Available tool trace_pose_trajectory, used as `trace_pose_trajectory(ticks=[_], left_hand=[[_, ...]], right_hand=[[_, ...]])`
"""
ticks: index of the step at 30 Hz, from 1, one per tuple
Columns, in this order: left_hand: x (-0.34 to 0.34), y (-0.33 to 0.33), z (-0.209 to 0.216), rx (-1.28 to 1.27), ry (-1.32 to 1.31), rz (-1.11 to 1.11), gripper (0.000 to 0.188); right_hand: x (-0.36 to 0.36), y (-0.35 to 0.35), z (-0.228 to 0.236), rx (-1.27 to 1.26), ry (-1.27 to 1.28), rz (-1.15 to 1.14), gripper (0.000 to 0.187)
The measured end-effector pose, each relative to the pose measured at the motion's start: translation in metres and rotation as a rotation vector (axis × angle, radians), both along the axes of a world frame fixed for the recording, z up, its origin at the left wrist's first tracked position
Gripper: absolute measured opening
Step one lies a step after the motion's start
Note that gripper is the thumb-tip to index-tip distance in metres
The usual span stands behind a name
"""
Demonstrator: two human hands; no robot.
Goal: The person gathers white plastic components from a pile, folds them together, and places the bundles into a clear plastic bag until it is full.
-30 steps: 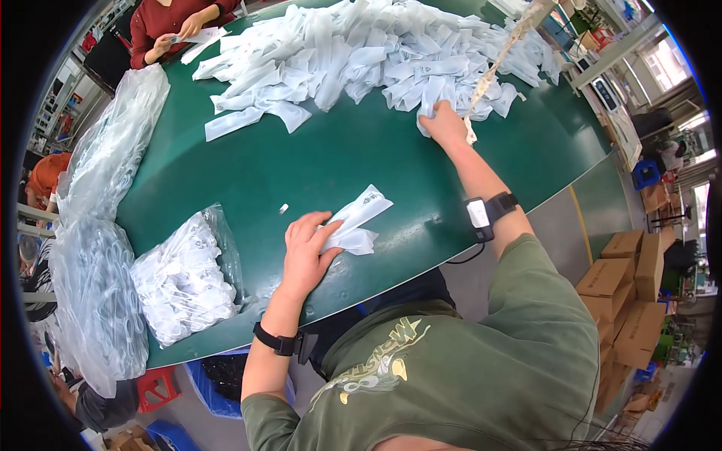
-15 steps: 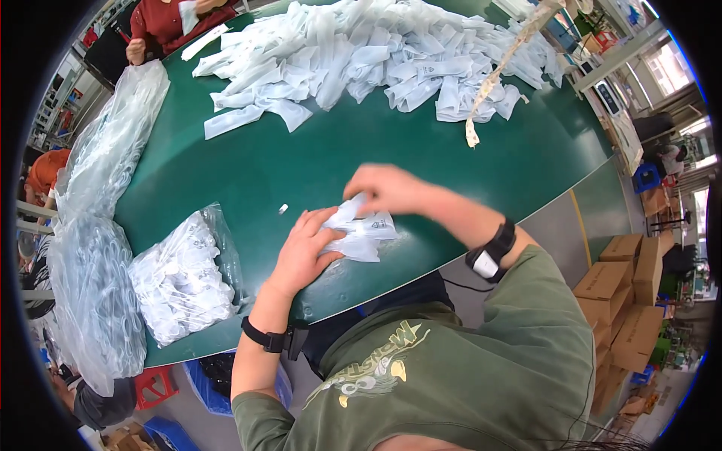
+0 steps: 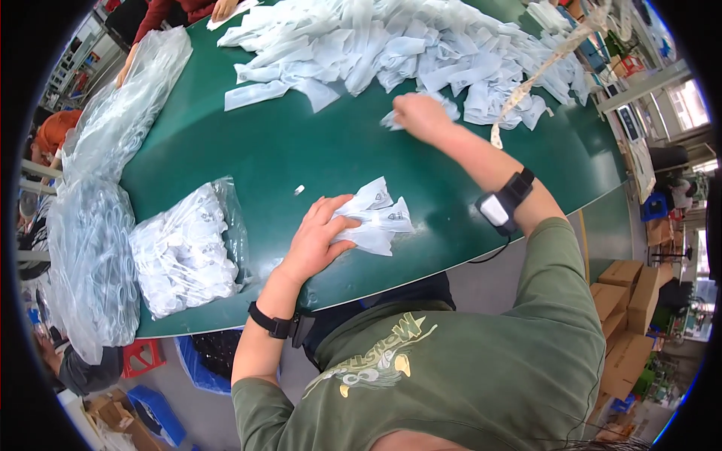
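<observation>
My left hand [image 3: 319, 237] is closed on the near-left end of a small fanned bunch of pale translucent plastic bags [image 3: 382, 219] with dark print, on the green table. My right hand [image 3: 423, 117] reaches to the near edge of a big heap of similar small bags [image 3: 331, 56]. Its fingers are curled onto one pale plastic bag [image 3: 445, 105], which shows on both sides of the hand. The fingertips are partly hidden under the fist.
A clear bag packed with white pieces [image 3: 188, 255] lies on the table's left, beside a long clear plastic sack [image 3: 94, 240] of looped items. A small white scrap [image 3: 299, 189] lies mid-table. A patterned strip [image 3: 519, 94] hangs at the right. Another person's hand [image 3: 224, 9] is at the far left.
My right hand has moved from the bunch out to the heap's edge. My left hand stays on the bunch, which now fans open. The other person's arm now reaches to the long sack.
</observation>
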State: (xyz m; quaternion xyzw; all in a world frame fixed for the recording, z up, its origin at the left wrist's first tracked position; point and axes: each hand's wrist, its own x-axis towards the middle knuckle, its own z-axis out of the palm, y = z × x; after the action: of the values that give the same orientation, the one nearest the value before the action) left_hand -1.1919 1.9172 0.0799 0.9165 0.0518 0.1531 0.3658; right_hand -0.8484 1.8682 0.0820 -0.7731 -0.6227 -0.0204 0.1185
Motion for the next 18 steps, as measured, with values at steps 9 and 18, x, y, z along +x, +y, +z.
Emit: trace_pose_trajectory(ticks=[9, 18], left_hand=[[-0.006, -0.002, -0.004, 0.044, 0.008, 0.031, 0.042], [-0.005, 0.000, 0.014, 0.234, 0.009, 0.102, 0.060]], right_hand=[[-0.123, 0.030, 0.046, -0.001, 0.415, 0.279, 0.029], [-0.108, -0.024, -0.014, -0.191, 0.445, 0.421, 0.040]])
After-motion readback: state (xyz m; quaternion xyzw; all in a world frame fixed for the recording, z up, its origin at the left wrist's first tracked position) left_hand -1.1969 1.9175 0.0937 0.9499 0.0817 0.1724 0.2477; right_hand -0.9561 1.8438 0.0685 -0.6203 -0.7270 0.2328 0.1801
